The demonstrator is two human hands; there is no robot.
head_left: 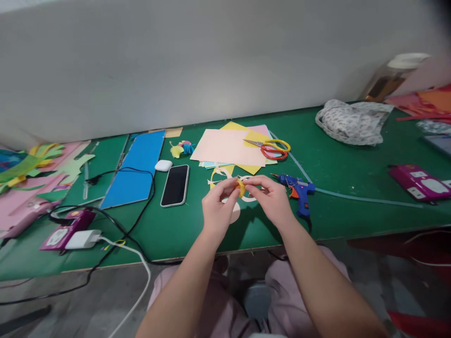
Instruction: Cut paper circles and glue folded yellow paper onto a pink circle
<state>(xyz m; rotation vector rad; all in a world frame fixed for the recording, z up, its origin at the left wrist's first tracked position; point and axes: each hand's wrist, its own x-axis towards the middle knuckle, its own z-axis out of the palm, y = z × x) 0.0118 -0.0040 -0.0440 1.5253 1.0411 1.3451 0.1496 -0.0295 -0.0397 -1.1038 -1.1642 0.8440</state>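
Observation:
Between both hands, over the front of the green table, is a small folded yellow paper piece (241,188). My left hand (220,204) pinches it from the left, thumb and fingers closed. From the right, my right hand (269,197) pinches the same piece. Below the hands lie a pale round paper piece (235,212) and white and yellow paper offcuts (220,173), partly covered by the fingers. Close to my right hand rests a blue glue gun (299,190). Scissors (273,149) with red and yellow handles lie on a stack of coloured paper sheets (220,145).
Left of the hands are a phone (175,185), a white earphone case (163,165), small coloured paper shapes (182,149) and a blue board (136,164). Black cables cross a purple power strip (70,230). At right are a glue stick (366,198), another power strip (419,182) and a patterned bag (352,122).

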